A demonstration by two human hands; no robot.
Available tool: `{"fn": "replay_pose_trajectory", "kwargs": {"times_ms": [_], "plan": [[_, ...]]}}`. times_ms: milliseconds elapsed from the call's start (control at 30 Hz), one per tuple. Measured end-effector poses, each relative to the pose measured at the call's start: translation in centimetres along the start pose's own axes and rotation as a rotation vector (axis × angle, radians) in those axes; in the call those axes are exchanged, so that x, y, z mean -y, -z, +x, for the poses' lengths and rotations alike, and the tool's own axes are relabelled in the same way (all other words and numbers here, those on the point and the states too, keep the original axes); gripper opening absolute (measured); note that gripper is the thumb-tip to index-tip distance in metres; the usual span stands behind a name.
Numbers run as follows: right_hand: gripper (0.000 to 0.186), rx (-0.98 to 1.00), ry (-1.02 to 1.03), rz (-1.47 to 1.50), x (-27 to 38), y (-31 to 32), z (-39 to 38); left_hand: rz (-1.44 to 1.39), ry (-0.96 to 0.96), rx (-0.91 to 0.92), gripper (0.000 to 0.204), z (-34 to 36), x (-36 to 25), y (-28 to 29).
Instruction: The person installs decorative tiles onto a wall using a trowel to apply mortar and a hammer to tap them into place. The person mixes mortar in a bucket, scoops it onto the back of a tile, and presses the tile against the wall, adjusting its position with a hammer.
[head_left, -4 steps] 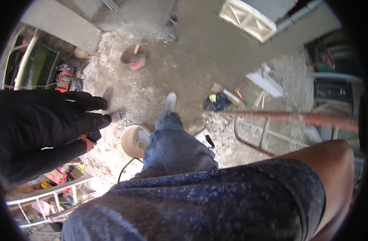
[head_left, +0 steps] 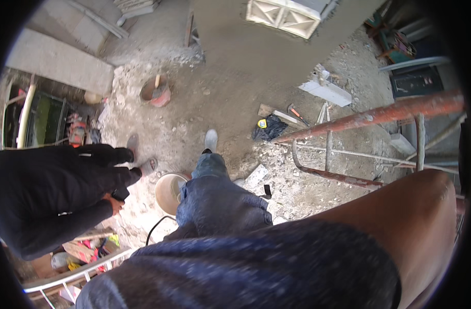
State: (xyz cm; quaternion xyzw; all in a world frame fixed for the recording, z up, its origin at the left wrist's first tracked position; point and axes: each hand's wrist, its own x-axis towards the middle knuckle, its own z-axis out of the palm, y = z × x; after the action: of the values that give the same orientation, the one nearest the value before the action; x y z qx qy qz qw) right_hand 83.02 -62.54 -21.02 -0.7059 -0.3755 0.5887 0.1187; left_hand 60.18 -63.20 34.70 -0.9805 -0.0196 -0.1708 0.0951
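Carefully – neither hand shows, so their grip cannot be told – the grey shoe (head_left: 210, 140) looks best planted clear of the bucket (head_left: 168, 193), the rusty scaffold pipe (head_left: 379, 116) just beyond the bare right forearm (head_left: 425, 226).

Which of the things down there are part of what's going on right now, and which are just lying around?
Likely in use:
rusty scaffold pipe, beside the bare arm
pale bucket, under the raised leg

Lying about:
red bucket holding a tool
yellow tape measure
white board
lattice block

Neither of the person's own hands shows.
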Motion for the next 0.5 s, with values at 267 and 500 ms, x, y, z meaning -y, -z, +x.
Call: {"fn": "replay_pose_trajectory", "kwargs": {"times_ms": [267,500], "plan": [[0.023,0.038,-0.092,0.016,-5.5,2.6,-3.2,0.024,-0.127,0.042,0.026,5.8,0.5,-6.0],[0.026,0.063,-0.140,0.036,-8.4,4.3,-5.1,-0.858,0.656,0.198,0.030,-12.5,4.0,-25.1]]}}
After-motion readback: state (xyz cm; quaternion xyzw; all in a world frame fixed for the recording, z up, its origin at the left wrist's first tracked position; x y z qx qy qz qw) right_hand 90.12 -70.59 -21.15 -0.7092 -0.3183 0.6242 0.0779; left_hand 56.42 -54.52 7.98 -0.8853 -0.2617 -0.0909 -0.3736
